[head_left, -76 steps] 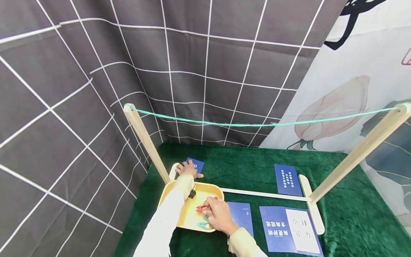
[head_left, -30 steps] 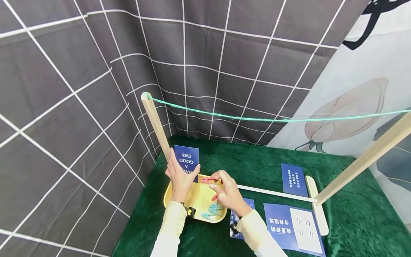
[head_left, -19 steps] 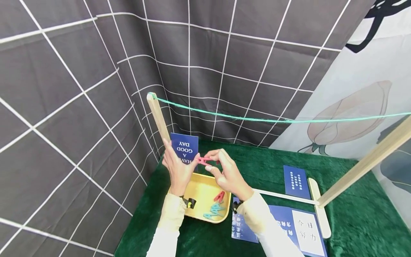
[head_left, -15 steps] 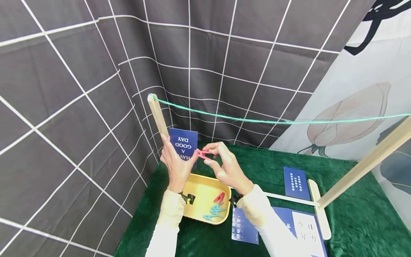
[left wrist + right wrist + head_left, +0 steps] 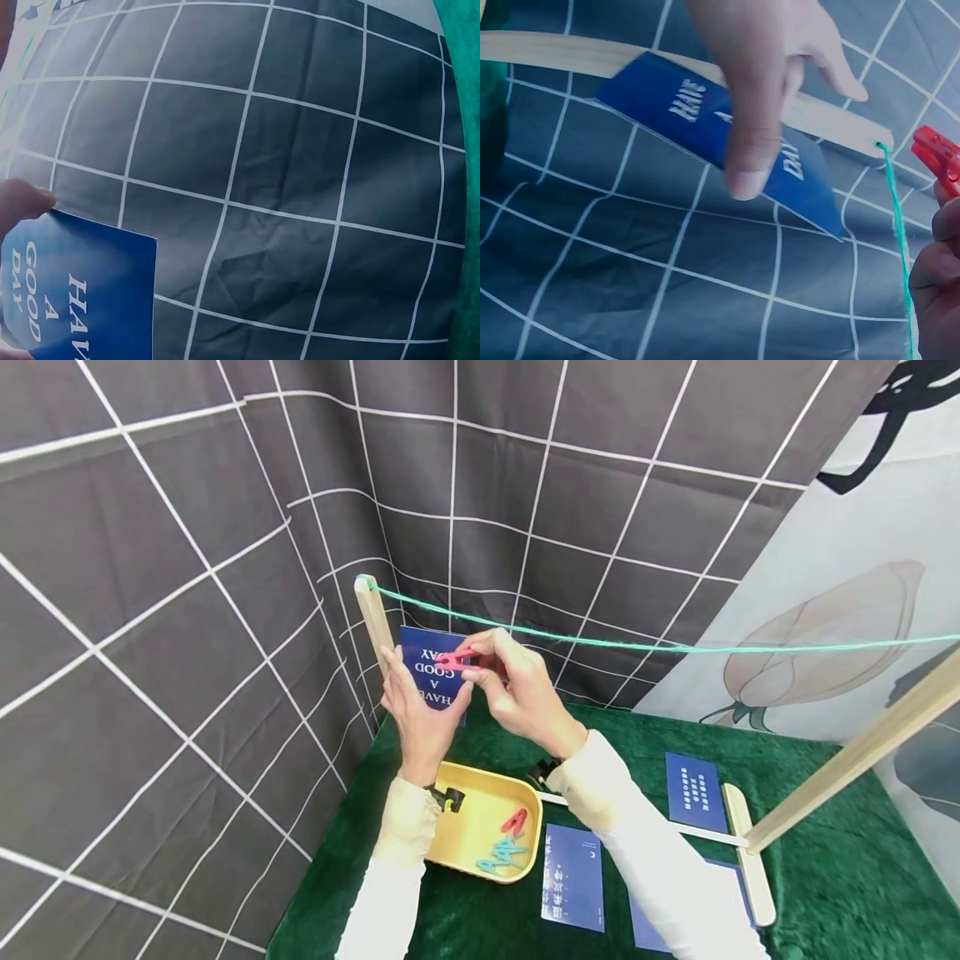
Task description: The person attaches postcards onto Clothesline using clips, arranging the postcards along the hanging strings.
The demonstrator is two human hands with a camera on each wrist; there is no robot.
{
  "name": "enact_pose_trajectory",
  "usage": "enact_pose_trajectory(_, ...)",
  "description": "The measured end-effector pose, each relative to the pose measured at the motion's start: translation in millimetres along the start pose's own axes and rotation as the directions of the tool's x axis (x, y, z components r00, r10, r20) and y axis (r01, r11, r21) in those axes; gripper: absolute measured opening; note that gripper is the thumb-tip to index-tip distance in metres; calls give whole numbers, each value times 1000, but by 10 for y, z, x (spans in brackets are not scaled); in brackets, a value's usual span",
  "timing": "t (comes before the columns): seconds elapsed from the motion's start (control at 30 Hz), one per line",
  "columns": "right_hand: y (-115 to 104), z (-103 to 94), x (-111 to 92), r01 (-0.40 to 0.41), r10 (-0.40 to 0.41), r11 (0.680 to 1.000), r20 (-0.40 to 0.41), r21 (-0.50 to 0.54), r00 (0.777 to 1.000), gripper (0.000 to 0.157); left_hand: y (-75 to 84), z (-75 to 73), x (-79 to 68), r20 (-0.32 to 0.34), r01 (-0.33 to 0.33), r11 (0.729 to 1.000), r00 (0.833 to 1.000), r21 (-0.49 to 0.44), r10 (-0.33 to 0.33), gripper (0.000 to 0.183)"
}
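Observation:
In the head view my left hand holds a blue card reading "HAVE A GOOD DAY", upside down, beside the left wooden post. The thumb lies across the card's front in the right wrist view, where the card hangs tilted. My right hand pinches a red clothespin by its handle ends. From the head, the clothespin overlaps the card; in the right wrist view this clothespin is apart from it. A green string runs from the post top, just above both hands.
Below the hands stands a yellow tray with a red clothespin and several teal clothespins. Blue cards lie on the green cloth, one partly under my right arm. A right wooden post holds up the string.
My left hand has picked the card up from the cloth and raised it toward the string. The right hand has taken the red clothespin from the tray and risen alongside.

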State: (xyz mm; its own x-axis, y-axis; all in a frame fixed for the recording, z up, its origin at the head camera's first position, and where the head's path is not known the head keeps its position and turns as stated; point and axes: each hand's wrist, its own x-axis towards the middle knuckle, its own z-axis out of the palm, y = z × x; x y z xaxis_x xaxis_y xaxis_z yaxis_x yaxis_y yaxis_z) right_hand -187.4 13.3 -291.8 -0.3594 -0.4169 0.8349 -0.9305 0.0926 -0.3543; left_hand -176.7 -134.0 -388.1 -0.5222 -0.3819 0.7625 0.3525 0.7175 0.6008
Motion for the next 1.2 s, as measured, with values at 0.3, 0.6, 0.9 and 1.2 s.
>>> enact_pose_trajectory(0.3, 87, -128, 428, -11, 7, 997, -47, -74, 999, 7, 113, 87, 121, -60, -47, 999, 997, 0, 47, 103)
enact_pose_trajectory(0.6, 221, -68, 617, -2, 2, 993, 0, -120, 1000, 8, 153, 164, 208, -107, -115, 988, 986, 100, 126, 102)
enact_pose_trajectory(0.9, 237, -9, 655, -80, 106, 986, 186, -146, 977, 15, 97, 139, 192, -103, -171, 977, 977, 126, 184, 98)
enact_pose_trajectory(1.2, 210, 19, 690, -113, 154, 983, 304, -147, 940, 14, 75, 139, 158, -130, -224, 961, 961, 159, 246, 94)
